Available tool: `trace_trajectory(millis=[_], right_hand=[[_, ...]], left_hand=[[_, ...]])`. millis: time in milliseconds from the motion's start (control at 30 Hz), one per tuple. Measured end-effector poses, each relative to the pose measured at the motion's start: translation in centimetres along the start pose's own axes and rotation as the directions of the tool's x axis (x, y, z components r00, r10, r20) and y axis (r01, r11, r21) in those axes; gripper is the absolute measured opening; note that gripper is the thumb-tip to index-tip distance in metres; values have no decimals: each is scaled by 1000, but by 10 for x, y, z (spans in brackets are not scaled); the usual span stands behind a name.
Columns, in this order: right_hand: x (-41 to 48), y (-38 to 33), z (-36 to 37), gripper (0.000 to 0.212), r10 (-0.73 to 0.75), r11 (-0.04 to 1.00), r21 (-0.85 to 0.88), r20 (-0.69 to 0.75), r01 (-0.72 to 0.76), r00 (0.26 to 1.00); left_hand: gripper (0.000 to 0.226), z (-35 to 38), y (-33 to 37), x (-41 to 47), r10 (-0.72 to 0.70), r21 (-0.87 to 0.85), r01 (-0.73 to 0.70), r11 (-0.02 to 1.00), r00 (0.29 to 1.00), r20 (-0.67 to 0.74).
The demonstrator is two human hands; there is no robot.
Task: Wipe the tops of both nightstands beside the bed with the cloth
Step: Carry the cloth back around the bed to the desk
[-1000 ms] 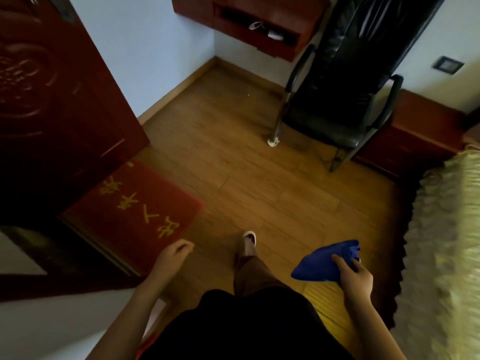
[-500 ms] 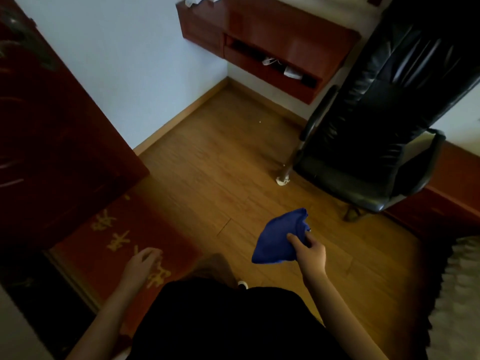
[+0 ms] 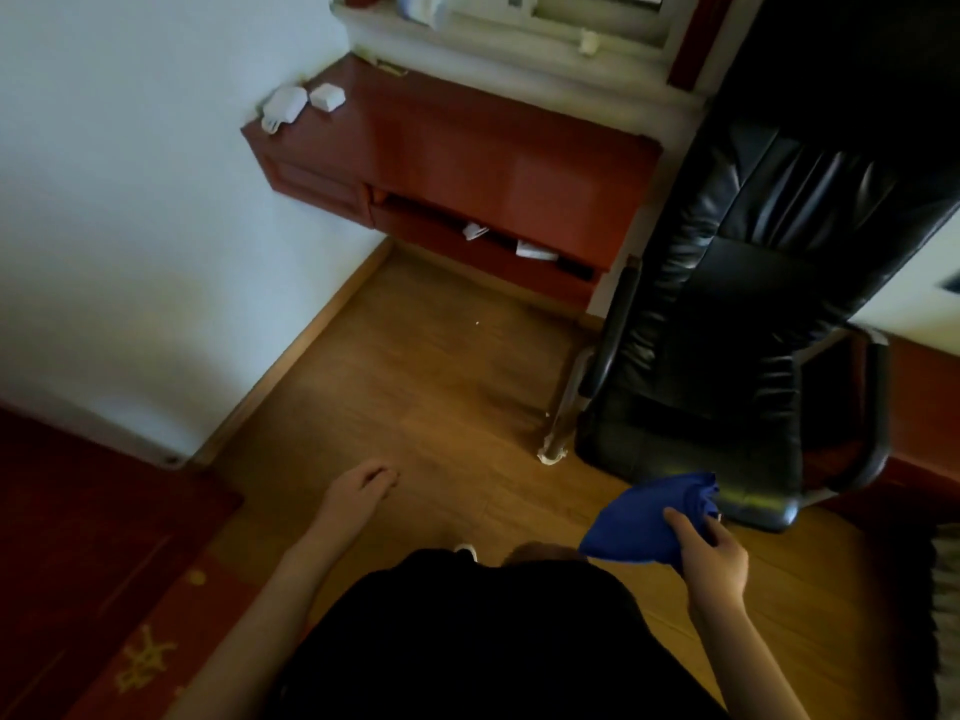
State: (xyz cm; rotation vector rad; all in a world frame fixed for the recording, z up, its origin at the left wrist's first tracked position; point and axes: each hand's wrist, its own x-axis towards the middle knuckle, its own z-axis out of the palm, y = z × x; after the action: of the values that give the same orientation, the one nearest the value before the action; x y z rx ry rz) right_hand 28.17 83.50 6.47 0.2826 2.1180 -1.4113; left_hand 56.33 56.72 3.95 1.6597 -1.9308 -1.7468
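Observation:
A bunched blue cloth (image 3: 644, 519) hangs in front of me at the lower right, gripped by my right hand (image 3: 714, 558) above the wooden floor. My left hand (image 3: 358, 493) hangs empty at the lower middle with its fingers loosely curled. A reddish-brown nightstand (image 3: 922, 402) shows only as a strip at the right edge, behind the black chair. The bed appears as a pale fringe (image 3: 948, 569) at the far right edge.
A black leather armchair (image 3: 737, 324) stands right of centre, its metal leg (image 3: 558, 423) on the floor. A wall-mounted red-brown desk (image 3: 467, 163) holds small white items. A red mat (image 3: 130, 631) lies at the lower left. Bare wooden floor (image 3: 415, 397) lies ahead.
The view has tilted up and turned, bringing the desk top and window sill into sight while the door leaves it. My right hand with the cloth now sits close to the chair.

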Motion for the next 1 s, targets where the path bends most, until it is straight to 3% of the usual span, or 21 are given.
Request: trace_trajectory(millis=[233, 367, 600, 700, 833, 1000], right_hand=[[71, -81, 68, 45, -20, 997, 76, -31, 23, 999], [127, -130, 121, 52, -9, 996, 93, 45, 5, 999], [207, -234, 197, 45, -60, 995, 88, 178, 45, 982], [237, -283, 223, 25, -104, 993, 86, 234, 86, 967], [272, -340, 258, 38, -160, 984, 115, 255, 134, 954], [320, -388, 300, 55, -166, 955, 282, 249, 93, 954]], left_hand=[[19, -23, 80, 108, 66, 85, -74, 994, 994, 84], [19, -17, 122, 169, 108, 80, -110, 991, 994, 28], [14, -10, 233, 269, 226, 92, -219, 971, 971, -76], [15, -7, 284, 309, 264, 154, -252, 955, 962, -62], [23, -6, 344, 365, 341, 224, -329, 917, 940, -13], [39, 0, 401, 447, 447, 398, -412, 820, 894, 4]])
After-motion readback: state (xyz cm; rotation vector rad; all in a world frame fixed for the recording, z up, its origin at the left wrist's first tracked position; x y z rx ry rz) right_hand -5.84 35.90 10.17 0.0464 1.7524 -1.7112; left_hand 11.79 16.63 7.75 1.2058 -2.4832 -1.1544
